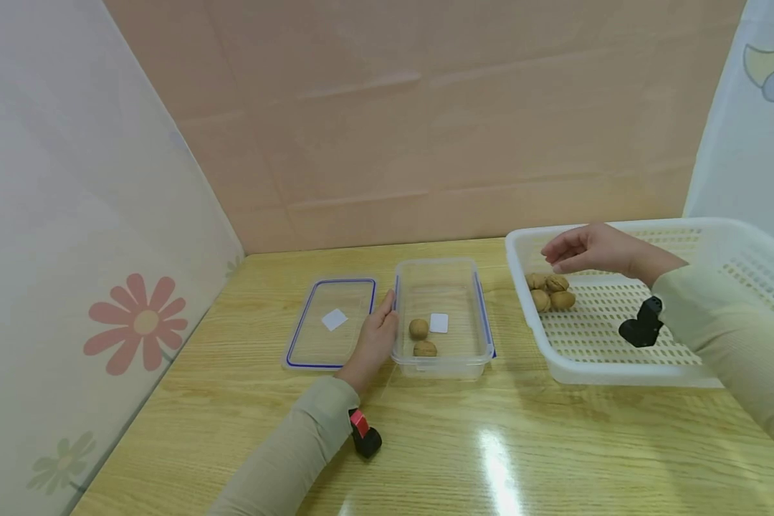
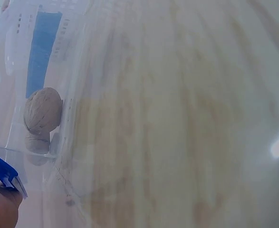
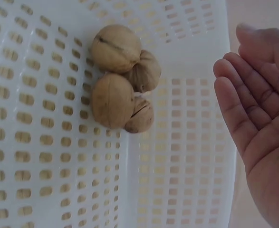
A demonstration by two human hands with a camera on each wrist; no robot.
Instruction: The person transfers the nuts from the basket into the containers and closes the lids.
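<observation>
Pale wood-grain tabletop [image 1: 464,444], glossy, with a peach wall behind and a white flower-print panel [image 1: 71,287] off to your left.

Your left hand [image 1: 375,342] rests flat against the left wall of the clear rectangular plastic container with blue clips [image 1: 443,362], fingers straight, gripping nothing. Two brown walnuts [image 1: 421,337] lie inside the container, just right of your left fingers, next to a small white square label [image 1: 438,322]. The left wrist view shows one of them [image 2: 43,112] through the clear wall, blurred. Just left of that hand lies the clear flat lid with a blue rim [image 1: 309,315], a white square on it, flat on the table.

Your right hand [image 1: 587,249] hovers above the far-left corner of the white perforated plastic basket [image 1: 626,373], fingers relaxed and loosely extended, holding nothing. The right wrist view shows the palm [image 3: 263,128] empty and apart from the nuts. A cluster of four brown walnuts [image 1: 550,290] sits on the basket floor right below that hand, touching one another [image 3: 122,85].

Black wrist cameras are strapped on both beige sleeves: left [image 1: 364,432], right [image 1: 642,324].
</observation>
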